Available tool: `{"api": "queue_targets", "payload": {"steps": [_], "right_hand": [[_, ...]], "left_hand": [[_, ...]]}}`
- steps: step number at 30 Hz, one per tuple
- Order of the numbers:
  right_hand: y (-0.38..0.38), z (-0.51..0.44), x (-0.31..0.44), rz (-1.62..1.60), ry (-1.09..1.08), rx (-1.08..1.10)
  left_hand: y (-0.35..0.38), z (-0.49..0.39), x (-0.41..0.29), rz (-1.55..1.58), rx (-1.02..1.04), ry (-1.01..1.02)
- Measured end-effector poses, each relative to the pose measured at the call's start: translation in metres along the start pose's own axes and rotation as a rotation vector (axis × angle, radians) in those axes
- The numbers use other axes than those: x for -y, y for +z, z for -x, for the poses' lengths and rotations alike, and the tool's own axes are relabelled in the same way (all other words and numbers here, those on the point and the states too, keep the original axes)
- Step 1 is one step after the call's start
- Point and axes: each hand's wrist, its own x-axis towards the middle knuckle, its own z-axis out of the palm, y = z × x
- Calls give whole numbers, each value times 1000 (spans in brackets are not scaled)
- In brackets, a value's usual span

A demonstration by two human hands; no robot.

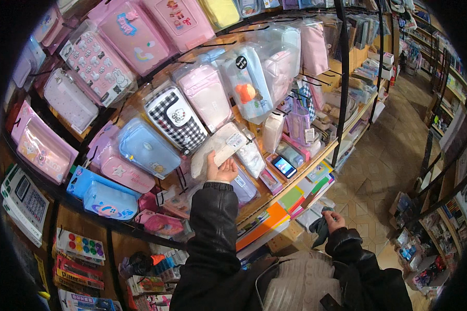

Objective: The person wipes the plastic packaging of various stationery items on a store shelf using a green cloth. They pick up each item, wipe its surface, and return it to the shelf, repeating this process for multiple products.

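Observation:
My left hand (223, 171) reaches up to the rack and pinches the lower edge of a cream-white pencil case (220, 145). The case is tilted, with a white printed label near its upper right end beside a display hook. Close to its right hangs a white wrapped pouch (251, 157). A black-and-white checked pencil case (175, 118) and a pink-and-cream one (208, 95) hang just above. Lower down on the right, my right hand (334, 221) holds a crumpled dark grey-green cloth (320, 229) beside the shelf.
A phone (284, 166) with a lit screen lies on the wooden shelf edge (274, 200). Blue pencil cases (150, 147) hang at left, above a packaged calculator (25, 206). Coloured folders (270, 221) fill the shelf below. A tiled aisle (377, 182) runs along the right, with stocked shelves beyond.

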Motion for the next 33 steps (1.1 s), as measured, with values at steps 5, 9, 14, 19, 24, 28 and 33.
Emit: {"api": "queue_targets", "payload": {"steps": [5,9,14,19,24,28,33], "right_hand": [[3,-2,1,-18,-33,8],[10,-6,8,40,-11,19],[24,-7,24,21,12,82],[34,0,54,-56,-112,247],[39,6,86,-99,-144,552],[41,12,103,-55,-323,596],[40,17,113,-87,-323,535]], "left_hand": [[-15,31,30,-66,98,67],[-51,75,70,-115,193,5],[-91,102,97,-282,306,-38],[-106,121,110,-553,361,196],[-106,125,109,-588,542,239],[-110,123,111,-640,588,186],[-111,123,113,-727,731,201]]}}
